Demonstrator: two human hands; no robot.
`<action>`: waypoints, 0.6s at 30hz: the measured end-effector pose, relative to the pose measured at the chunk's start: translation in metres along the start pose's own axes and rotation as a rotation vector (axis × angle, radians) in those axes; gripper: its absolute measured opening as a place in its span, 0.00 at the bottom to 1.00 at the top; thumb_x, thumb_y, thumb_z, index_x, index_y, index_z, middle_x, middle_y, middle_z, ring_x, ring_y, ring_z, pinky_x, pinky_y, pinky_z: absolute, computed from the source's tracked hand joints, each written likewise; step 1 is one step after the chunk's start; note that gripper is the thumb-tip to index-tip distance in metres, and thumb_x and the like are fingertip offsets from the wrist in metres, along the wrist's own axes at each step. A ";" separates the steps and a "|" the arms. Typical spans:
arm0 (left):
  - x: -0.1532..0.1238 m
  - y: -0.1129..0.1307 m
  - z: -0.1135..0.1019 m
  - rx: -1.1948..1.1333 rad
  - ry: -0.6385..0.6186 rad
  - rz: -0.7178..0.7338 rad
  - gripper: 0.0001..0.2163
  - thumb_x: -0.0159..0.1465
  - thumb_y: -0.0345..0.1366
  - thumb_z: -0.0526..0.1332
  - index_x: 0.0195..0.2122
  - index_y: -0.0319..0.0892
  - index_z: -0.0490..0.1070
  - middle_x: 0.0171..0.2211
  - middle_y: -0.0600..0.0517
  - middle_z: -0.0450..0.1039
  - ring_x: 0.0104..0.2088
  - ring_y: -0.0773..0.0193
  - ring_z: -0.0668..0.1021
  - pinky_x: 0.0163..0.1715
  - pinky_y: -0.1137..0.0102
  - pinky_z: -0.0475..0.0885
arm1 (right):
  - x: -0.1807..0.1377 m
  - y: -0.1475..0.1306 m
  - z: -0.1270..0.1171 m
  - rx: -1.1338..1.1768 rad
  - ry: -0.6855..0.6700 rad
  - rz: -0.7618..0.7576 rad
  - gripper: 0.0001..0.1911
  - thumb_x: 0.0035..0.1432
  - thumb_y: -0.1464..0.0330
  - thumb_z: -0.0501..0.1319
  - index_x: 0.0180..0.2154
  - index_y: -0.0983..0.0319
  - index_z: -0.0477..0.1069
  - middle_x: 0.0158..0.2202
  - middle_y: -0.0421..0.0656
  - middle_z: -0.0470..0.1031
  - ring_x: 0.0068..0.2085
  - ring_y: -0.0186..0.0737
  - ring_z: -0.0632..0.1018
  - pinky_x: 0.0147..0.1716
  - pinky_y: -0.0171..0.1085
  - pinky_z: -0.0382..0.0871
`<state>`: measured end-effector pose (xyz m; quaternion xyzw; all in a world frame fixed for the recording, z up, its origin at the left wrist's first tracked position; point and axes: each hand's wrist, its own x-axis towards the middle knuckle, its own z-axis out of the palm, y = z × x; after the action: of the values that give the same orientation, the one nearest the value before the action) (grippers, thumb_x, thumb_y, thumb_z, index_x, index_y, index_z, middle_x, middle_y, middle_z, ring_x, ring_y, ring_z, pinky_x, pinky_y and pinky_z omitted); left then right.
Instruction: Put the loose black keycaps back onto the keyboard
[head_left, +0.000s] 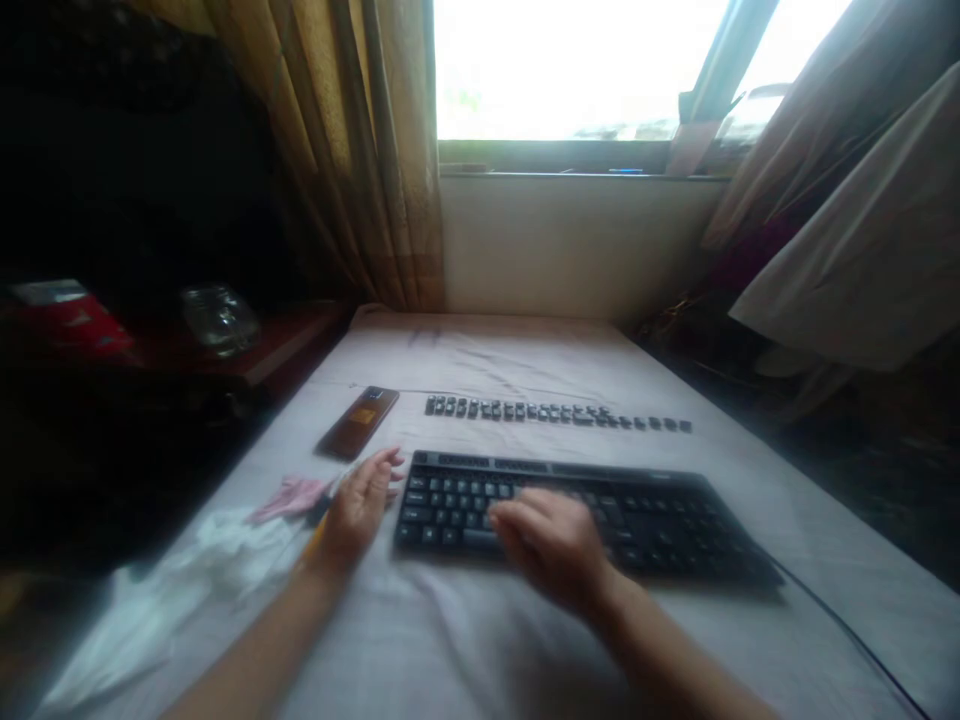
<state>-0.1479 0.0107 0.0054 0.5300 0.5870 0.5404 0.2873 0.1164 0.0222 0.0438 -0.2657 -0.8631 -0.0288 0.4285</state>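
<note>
A black computer keyboard (465, 530) lies on the pale cloth in front of me, with dark keys in its left part. My right hand (555, 545) is over the middle of the keyboard with its fingers curled closed. What those fingers hold, if anything, is hidden. Just off the keyboard's left end is my left hand (364, 500), its fingers stretched out and apart and nothing seen in them. Beyond the keyboard, several loose keycaps (517, 411) form a long row. A yellow and dark object (318, 535) is partly hidden beside my left hand; its kind is unclear.
A brown phone (360, 422) lies left of the keycaps. Pink cloth (289, 497) and white crumpled cloth (195, 570) are at the left. The keyboard's cable (847, 625) runs off to the lower right. A glass jar (220, 320) stands on a side table.
</note>
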 end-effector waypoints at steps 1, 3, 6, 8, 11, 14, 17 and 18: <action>-0.001 0.001 -0.002 0.008 -0.002 0.003 0.27 0.65 0.58 0.54 0.52 0.40 0.72 0.46 0.45 0.75 0.42 0.56 0.80 0.38 0.62 0.80 | -0.004 -0.003 0.006 0.011 0.001 -0.035 0.12 0.66 0.71 0.54 0.31 0.62 0.73 0.21 0.39 0.71 0.22 0.33 0.70 0.25 0.33 0.61; -0.003 0.001 -0.007 0.020 -0.013 0.003 0.26 0.66 0.57 0.54 0.52 0.40 0.72 0.45 0.45 0.75 0.42 0.56 0.80 0.36 0.63 0.80 | -0.012 -0.004 0.011 0.033 0.011 -0.082 0.11 0.65 0.73 0.55 0.32 0.62 0.72 0.21 0.39 0.70 0.22 0.32 0.69 0.24 0.33 0.60; -0.005 0.000 -0.010 0.030 -0.037 -0.009 0.25 0.66 0.56 0.54 0.53 0.41 0.72 0.45 0.45 0.75 0.42 0.56 0.80 0.36 0.64 0.81 | -0.019 -0.004 0.010 0.063 0.021 -0.106 0.09 0.65 0.74 0.54 0.33 0.63 0.71 0.21 0.38 0.69 0.21 0.33 0.66 0.23 0.34 0.58; -0.005 -0.001 -0.011 0.037 -0.050 -0.026 0.25 0.67 0.56 0.54 0.53 0.41 0.73 0.44 0.45 0.75 0.41 0.56 0.80 0.36 0.64 0.81 | -0.020 -0.006 0.009 0.075 0.005 -0.105 0.10 0.65 0.74 0.53 0.33 0.62 0.71 0.20 0.38 0.67 0.21 0.33 0.65 0.23 0.35 0.55; -0.004 -0.001 -0.012 0.054 -0.051 -0.068 0.25 0.68 0.56 0.52 0.53 0.41 0.72 0.45 0.44 0.75 0.42 0.56 0.80 0.35 0.64 0.81 | -0.016 -0.009 0.009 0.074 -0.049 -0.105 0.13 0.66 0.74 0.51 0.31 0.61 0.70 0.18 0.37 0.64 0.20 0.34 0.63 0.21 0.37 0.51; -0.002 -0.002 -0.013 0.052 -0.043 -0.142 0.27 0.67 0.57 0.52 0.54 0.41 0.73 0.45 0.44 0.75 0.42 0.55 0.80 0.35 0.64 0.81 | -0.012 -0.008 0.008 0.071 -0.104 -0.109 0.14 0.65 0.76 0.51 0.30 0.61 0.71 0.17 0.37 0.63 0.19 0.33 0.63 0.20 0.37 0.52; -0.001 -0.003 -0.015 0.044 -0.036 -0.203 0.28 0.66 0.59 0.52 0.54 0.42 0.73 0.44 0.44 0.76 0.41 0.54 0.81 0.35 0.63 0.82 | -0.011 -0.006 0.010 0.055 -0.098 -0.115 0.14 0.65 0.76 0.52 0.29 0.61 0.71 0.16 0.36 0.63 0.19 0.33 0.63 0.19 0.37 0.51; -0.001 -0.003 -0.015 0.052 -0.040 -0.213 0.28 0.66 0.59 0.52 0.54 0.42 0.73 0.44 0.45 0.76 0.41 0.54 0.81 0.35 0.62 0.82 | -0.012 -0.006 0.012 0.048 -0.088 -0.113 0.15 0.65 0.76 0.51 0.28 0.61 0.71 0.16 0.36 0.63 0.18 0.33 0.63 0.19 0.37 0.51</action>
<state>-0.1626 0.0053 0.0059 0.4826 0.6479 0.4807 0.3411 0.1112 0.0148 0.0282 -0.2071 -0.8952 -0.0209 0.3942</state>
